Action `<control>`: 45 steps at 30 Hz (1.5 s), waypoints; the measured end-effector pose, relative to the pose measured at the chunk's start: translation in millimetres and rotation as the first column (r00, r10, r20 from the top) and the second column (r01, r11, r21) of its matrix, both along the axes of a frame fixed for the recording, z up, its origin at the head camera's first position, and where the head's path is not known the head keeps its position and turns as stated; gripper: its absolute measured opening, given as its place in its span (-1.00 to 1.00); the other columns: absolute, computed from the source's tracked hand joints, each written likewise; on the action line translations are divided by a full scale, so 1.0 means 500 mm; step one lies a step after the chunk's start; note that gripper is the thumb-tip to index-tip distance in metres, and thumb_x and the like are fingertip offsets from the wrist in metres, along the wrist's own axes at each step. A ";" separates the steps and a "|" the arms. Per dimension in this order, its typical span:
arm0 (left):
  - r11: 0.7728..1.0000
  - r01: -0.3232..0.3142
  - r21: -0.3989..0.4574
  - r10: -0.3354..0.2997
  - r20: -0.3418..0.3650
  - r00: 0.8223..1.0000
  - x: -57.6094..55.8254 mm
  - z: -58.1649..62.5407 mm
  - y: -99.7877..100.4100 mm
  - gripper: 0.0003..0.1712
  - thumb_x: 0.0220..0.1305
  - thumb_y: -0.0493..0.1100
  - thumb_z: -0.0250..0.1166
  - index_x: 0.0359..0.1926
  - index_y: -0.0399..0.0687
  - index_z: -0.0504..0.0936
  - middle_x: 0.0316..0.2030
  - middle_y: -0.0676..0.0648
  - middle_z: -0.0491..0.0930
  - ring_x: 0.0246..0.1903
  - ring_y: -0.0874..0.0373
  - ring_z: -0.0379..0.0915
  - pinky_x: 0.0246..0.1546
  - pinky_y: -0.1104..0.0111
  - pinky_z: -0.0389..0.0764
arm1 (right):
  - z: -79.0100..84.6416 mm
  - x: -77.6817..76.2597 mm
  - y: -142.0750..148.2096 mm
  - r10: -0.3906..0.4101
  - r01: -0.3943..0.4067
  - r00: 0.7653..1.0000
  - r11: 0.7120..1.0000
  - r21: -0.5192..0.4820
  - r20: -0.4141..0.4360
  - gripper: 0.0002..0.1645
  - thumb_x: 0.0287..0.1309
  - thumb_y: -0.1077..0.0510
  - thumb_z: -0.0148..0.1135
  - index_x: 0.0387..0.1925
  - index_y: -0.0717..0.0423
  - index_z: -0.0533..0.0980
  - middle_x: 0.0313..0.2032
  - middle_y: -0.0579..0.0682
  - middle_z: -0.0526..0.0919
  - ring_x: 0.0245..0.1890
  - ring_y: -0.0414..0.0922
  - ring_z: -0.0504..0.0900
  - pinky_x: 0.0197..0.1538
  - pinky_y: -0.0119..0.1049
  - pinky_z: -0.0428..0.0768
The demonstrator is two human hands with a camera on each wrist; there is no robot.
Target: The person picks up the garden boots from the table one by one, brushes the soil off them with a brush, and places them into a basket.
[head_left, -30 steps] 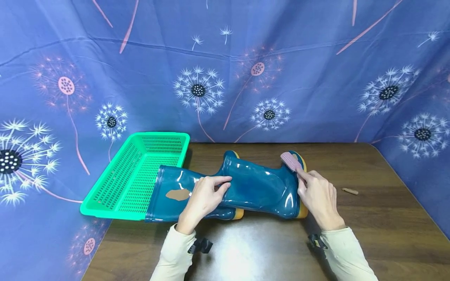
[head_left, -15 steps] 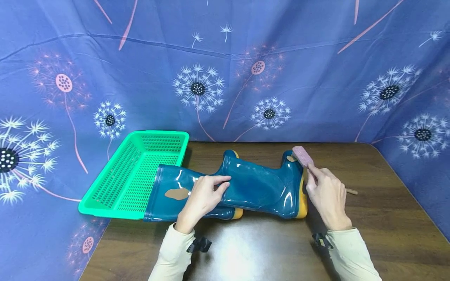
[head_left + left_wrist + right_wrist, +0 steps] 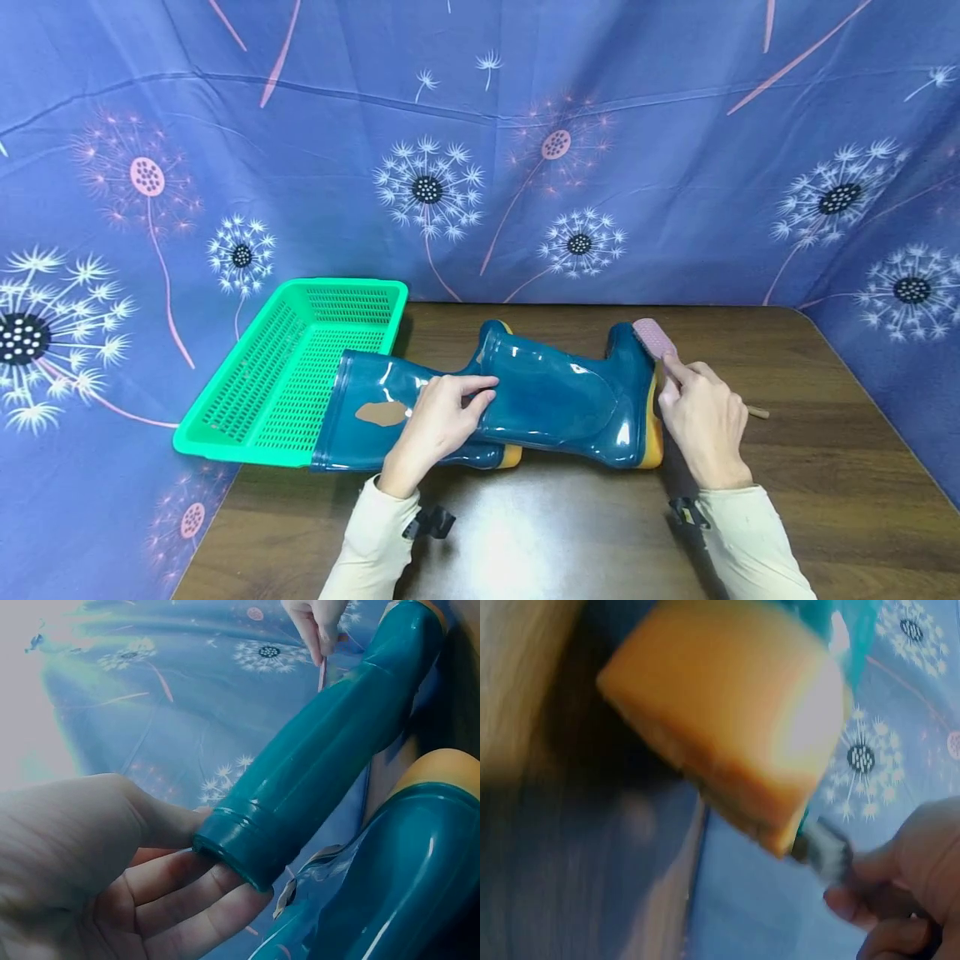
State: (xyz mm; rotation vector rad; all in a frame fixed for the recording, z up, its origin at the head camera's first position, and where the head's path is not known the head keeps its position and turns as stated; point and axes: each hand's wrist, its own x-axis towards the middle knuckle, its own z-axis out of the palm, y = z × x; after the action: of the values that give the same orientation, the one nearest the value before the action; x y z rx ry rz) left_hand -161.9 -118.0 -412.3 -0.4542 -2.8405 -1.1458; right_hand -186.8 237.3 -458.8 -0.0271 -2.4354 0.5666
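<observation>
Two teal rubber boots with yellow soles lie on the table. My left hand (image 3: 442, 417) pinches the top edge of the nearer-right boot (image 3: 562, 392), with fingers inside the opening in the left wrist view. That boot overlaps the foot of the other boot (image 3: 348, 442), whose shaft bears a brown patch (image 3: 381, 413). My right hand (image 3: 705, 421) grips a pink brush (image 3: 655, 337), its head at the toe end beside the sole. In the right wrist view the yellow heel (image 3: 727, 697) fills the upper part, and the brush is blurred.
A green plastic basket (image 3: 251, 457) stands at the left, with the second boot's opening overlapping its near right corner. A short tan stick (image 3: 759, 412) lies on the wooden table (image 3: 832, 475) behind my right hand. A blue patterned cloth (image 3: 675, 167) hangs at the back.
My right hand has moved right with the brush, from over the toe to its sole edge. The brown patch seen on the toe no longer shows; the boot has turned slightly. My left hand keeps its grip.
</observation>
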 end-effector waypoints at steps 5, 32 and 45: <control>1.000 -0.018 -0.010 0.018 -0.005 1.000 0.002 0.002 -0.002 -0.65 0.54 -0.10 0.32 0.25 0.01 0.75 -0.70 0.15 0.47 -0.66 0.22 0.40 -0.41 0.31 0.39 | 0.009 0.002 0.014 -0.061 0.062 0.998 0.997 -0.055 0.011 -0.66 0.41 0.22 0.21 0.09 0.20 0.75 -0.17 0.33 0.79 -0.58 0.30 0.59 -0.65 0.03 0.35; 1.000 -0.014 -0.003 0.014 0.026 1.000 0.003 0.004 -0.005 -0.64 0.54 -0.10 0.32 0.27 0.03 0.75 -0.69 0.13 0.47 -0.65 0.20 0.41 -0.39 0.29 0.40 | -0.003 0.018 0.048 -0.091 0.111 0.989 0.978 -0.179 0.115 -0.60 0.51 0.06 0.17 0.18 0.12 0.72 -0.07 0.34 0.80 -0.24 0.44 0.71 -0.38 0.20 0.45; 1.000 -0.003 -0.001 0.003 0.036 0.999 0.004 0.009 -0.004 -0.64 0.54 -0.10 0.31 0.27 0.03 0.74 -0.69 0.12 0.47 -0.65 0.19 0.42 -0.35 0.26 0.41 | -0.027 0.029 0.079 -0.108 0.124 0.987 0.983 -0.134 0.123 -0.62 0.46 0.09 0.19 0.14 0.14 0.74 -0.13 0.36 0.79 -0.30 0.50 0.67 -0.44 0.20 0.42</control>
State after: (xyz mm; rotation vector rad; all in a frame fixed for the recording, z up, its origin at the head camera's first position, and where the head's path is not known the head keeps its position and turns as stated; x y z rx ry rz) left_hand -159.8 -120.2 -407.9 -0.4332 -2.8707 -1.1642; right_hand -172.5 276.9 -472.1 -0.2662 -2.4807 0.7013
